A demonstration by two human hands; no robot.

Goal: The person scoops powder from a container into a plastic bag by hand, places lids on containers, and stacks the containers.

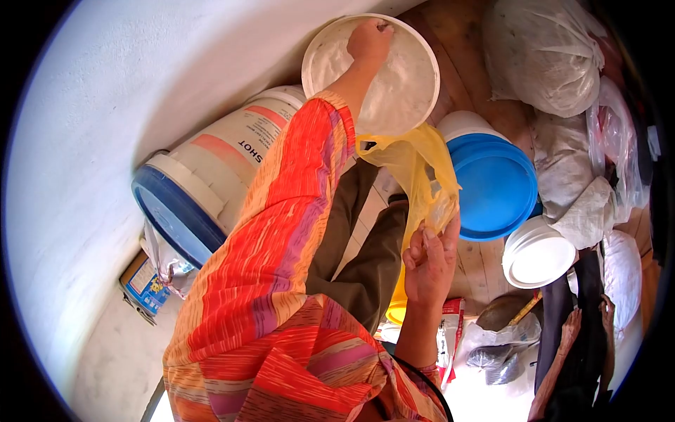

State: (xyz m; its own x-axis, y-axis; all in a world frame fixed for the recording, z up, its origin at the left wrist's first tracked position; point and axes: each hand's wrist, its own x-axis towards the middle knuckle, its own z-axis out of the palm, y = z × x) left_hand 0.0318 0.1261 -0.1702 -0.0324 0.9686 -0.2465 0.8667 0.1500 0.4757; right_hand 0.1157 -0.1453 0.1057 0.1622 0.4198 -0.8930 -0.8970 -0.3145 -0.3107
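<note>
One red-striped sleeve (274,232) filled the near middle of the frame, running from lower left up towards the top. Right of it, the right hand (430,271) was raised at the centre right, its fingers curled in and its tips pinched on a thin yellow bag (436,169). The bag stretched up from that pinch to just below a pale round tub (435,77). It looked nearly weightless, limp and slippery, apt to crease, slide or tear under a hard tug; a flat pinch on a doubled fold near its edge would likely serve best.

Beyond, the left hand (370,41) lay over the tub at the top centre, its fingers folded close by the far rim; whether they gripped anything could not be told. The tub seemed stiff-walled, and its weight was hard to judge, since its pale inside might have been bare or coated. Its rim looked the surest hold, with a palm beneath if it proved heavy.

Farther out, a big pail (232,151) lay tilted at centre left, a blue lid (496,186) showed at centre right, and a bulging sack (541,56) sat at upper right.
</note>
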